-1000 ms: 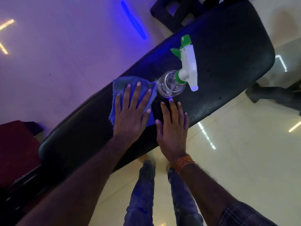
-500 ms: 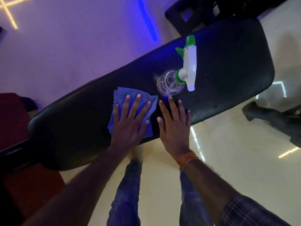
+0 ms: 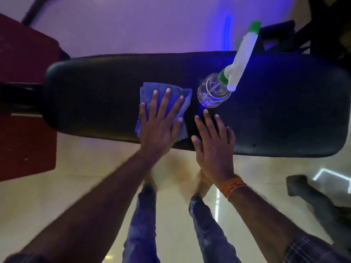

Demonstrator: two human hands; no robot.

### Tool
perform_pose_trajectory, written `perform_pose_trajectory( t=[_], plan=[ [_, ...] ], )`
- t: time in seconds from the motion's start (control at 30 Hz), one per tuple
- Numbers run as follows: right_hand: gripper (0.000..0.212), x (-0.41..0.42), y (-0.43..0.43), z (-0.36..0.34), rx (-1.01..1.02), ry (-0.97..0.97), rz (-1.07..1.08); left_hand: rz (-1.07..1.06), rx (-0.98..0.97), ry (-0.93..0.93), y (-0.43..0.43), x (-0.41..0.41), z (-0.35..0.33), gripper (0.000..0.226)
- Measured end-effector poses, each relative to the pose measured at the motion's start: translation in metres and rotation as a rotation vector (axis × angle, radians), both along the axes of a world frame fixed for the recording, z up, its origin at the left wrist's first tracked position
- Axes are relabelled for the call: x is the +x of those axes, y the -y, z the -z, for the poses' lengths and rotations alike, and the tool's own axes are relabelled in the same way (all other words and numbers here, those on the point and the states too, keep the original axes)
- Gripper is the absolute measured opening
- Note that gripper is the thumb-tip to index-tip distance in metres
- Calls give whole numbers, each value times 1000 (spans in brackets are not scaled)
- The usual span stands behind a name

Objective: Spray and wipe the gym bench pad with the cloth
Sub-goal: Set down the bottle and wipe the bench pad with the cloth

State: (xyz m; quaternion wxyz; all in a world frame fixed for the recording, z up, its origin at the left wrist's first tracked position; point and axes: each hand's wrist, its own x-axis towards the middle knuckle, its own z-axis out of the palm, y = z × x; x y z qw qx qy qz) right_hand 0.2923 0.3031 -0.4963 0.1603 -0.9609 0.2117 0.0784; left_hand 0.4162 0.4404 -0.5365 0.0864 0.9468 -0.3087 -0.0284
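A long black padded worktop (image 3: 95,95) runs across the middle of the frame from left to right. On it, a little left of centre, lies a crumpled blue cloth (image 3: 148,90). The left hand (image 3: 159,128) lies flat on top of the cloth, its fingers straight and spread, pressing the cloth down onto the pad without curling round it. Just to the right, the right hand (image 3: 212,147) lies palm down on the bare pad near its lower edge, fingers straight and close together, with nothing in it. An orange wristband (image 3: 232,186) circles that wrist. Just above the right fingertips stands a spray bottle (image 3: 214,92), upright on the pad, with a clear body, a green collar and a white trigger head tipped in green that reaches toward the upper right; whether the fingertips touch it cannot be told. Below the pad a glossy pale floor (image 3: 76,177) shows, with the person's blue jeans (image 3: 140,224) at bottom centre.
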Motion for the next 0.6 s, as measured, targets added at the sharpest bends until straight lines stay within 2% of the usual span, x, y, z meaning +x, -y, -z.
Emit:
perform_pose_trajectory(
  t=[0.1, 0.2, 0.3, 0.4, 0.47, 0.6],
  plan=[
    [55, -3, 6, -1, 36, 2, -9, -182, -19, 2, 22, -17, 0, 55],
    [60, -6, 7, -6, 90, -9, -6, -103, -30, -35, 15, -74, -2, 55],
    [60, -12, 8, -7, 82, -12, -59, -57, -39, -21, -10, -56, 1, 55],
    [59, -15, 11, -3, 68, 4, -75, -318, -38, 34, -15, -23, 6, 54],
    [59, -17, 10, -4, 87, 9, -82, -410, -56, 36, -5, -45, 8, 55],
    [60, -15, 9, -10, 103, -14, -91, -257, -102, -52, 7, -109, 5, 55]
  ],
)
